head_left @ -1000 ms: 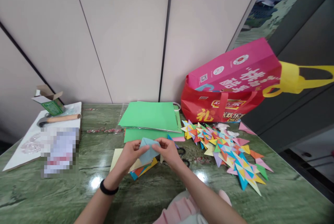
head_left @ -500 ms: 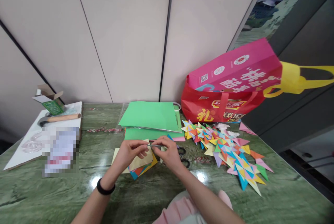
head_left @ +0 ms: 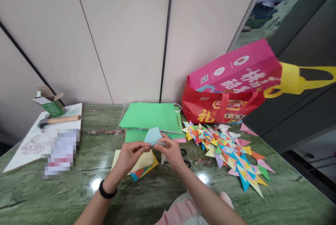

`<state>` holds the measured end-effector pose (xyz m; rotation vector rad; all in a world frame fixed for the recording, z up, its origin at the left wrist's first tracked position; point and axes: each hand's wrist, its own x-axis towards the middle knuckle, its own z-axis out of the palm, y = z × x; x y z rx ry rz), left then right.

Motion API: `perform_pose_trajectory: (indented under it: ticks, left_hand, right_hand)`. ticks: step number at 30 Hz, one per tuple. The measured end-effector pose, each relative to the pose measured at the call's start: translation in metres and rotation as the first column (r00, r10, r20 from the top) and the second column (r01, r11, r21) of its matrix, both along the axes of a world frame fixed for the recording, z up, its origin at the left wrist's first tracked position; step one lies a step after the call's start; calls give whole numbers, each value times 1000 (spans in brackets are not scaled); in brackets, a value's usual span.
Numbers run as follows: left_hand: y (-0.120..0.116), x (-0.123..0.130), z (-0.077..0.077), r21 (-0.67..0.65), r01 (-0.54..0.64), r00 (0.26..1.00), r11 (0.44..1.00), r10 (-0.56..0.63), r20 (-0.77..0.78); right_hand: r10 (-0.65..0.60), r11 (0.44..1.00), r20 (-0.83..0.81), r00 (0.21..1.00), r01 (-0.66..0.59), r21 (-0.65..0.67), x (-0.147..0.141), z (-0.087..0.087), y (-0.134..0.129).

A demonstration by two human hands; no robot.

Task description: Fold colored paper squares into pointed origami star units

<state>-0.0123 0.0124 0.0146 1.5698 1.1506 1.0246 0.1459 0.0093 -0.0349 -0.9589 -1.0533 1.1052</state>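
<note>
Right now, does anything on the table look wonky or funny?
Yes: the pink bag tilts above the red bag, its yellow strap sticking out sideways. The wooden-handled tool on the white board also seems odd company for the light blue paper and folded pieces.

From close above six o'clock, the head camera is looking forward and down over the green table (head_left: 55, 200), facing pale panels (head_left: 128, 43) at twelve.

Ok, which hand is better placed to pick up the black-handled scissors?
Likely the right hand: the black-handled scissors lie close by it, while the left hand is farther off. Both hands hold the light-blue paper, so the right must let go first.
</note>
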Motion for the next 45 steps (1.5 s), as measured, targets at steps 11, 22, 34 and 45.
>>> perform_pose_trajectory:
  ticks: [11, 22, 34, 45]
  left_hand:
    - [0, 5, -4, -226, 14, 963, 974, 47, 266]
    - [1, 5, -6, -358, 70, 934, 931, 65, 353]
    - [-2, 12, -13, -385, 72, 897, 920, 108, 428]
    - [-4, 13, -15, -367, 69, 902, 928, 99, 420]
  right_hand:
    - [-29, 998, 41, 999, 31, -62, 1, 3, -3]
    - [-25, 999, 111, 993, 30, -43, 1, 4, -3]
    - [-65, 989, 21, 998, 67, -129, -2, 5, -4]
    - [-100, 981, -34, 994, 93, -170, -3, 7, -5]
